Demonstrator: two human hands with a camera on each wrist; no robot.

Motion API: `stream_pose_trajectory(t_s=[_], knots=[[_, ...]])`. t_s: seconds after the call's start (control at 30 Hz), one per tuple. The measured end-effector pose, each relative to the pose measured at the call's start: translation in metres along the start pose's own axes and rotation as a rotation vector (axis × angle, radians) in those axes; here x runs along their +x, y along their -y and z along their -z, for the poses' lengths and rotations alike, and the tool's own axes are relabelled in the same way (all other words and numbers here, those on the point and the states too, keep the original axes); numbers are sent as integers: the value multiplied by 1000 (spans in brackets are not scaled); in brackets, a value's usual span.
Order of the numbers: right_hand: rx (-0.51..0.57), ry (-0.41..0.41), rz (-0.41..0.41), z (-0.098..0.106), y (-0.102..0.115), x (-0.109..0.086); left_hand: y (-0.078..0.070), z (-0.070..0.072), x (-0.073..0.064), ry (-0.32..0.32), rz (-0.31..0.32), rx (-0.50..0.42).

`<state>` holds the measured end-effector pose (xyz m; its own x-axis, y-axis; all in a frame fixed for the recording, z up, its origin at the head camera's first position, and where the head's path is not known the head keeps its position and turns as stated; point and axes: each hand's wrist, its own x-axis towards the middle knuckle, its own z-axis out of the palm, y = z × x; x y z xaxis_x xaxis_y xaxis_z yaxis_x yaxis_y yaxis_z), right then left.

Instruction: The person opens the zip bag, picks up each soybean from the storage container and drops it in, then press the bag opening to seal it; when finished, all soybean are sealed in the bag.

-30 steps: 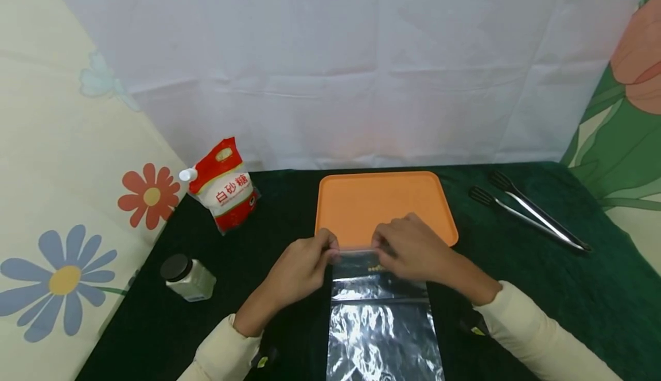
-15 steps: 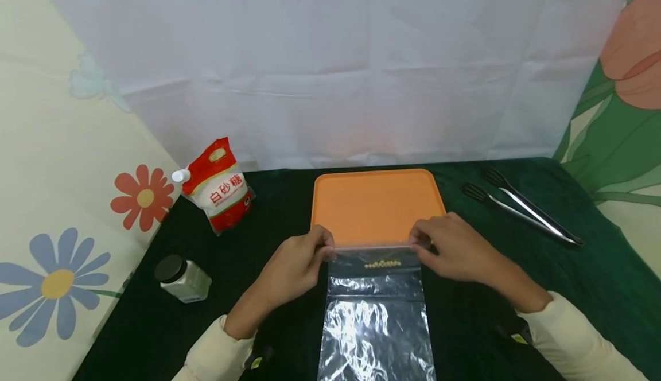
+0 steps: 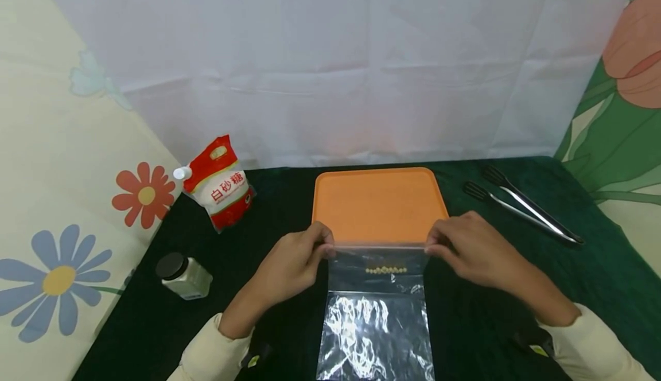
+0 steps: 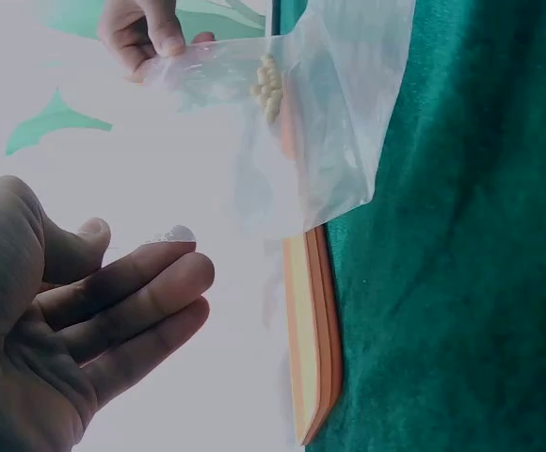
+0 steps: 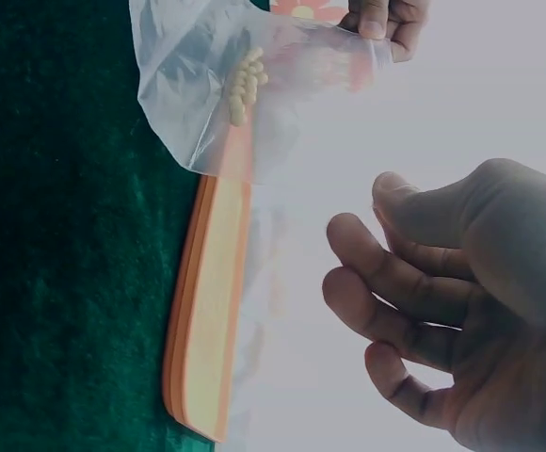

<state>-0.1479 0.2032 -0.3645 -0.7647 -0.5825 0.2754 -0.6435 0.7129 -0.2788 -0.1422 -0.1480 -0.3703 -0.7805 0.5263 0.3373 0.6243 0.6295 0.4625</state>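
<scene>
A clear plastic zip bag (image 3: 374, 329) hangs and spreads between my hands in the head view, shiny and flat toward the near edge. Inside it, a row of small round pale-yellow balls, like soybeans (image 3: 386, 270), sits near its top end. My left hand (image 3: 294, 263) pinches the bag's left top corner between thumb and fingers. At the right top corner, my right hand (image 3: 480, 255) pinches the same edge. Just beyond the held edge lies an orange tray (image 3: 379, 203). In the left wrist view the bag (image 4: 344, 122) looks translucent, with the balls (image 4: 267, 89) gathered inside.
Back left stands a red and white bag of white sugar (image 3: 219, 186) with a white cap. Nearer on the left, a jar (image 3: 188, 280) with a black lid lies tilted. Metal tongs (image 3: 527, 206) with black heads lie at the right on the dark green cloth (image 3: 516, 306).
My right hand has slid rightward along the bag's top edge to its right corner, uncovering the row of balls. The left hand keeps its hold at the left corner.
</scene>
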Motion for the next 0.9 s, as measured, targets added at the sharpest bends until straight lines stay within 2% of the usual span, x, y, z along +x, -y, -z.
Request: stream_pose_trajectory(t_s=[0.2, 0.47, 0.57, 0.7, 0.9], knots=[[-45, -21, 36, 6, 1, -2, -4, 4, 0, 24, 26, 6], [-31, -14, 65, 10, 4, -3, -6, 7, 0, 62, 26, 13], [45, 21, 52, 11, 3, -4, -5, 8, 0, 55, 41, -14], [164, 74, -8, 10, 0, -4, -4, 8, 1, 45, 70, -96], [308, 65, -88, 3, -7, -2, 1, 1, 3, 20, 98, -184]])
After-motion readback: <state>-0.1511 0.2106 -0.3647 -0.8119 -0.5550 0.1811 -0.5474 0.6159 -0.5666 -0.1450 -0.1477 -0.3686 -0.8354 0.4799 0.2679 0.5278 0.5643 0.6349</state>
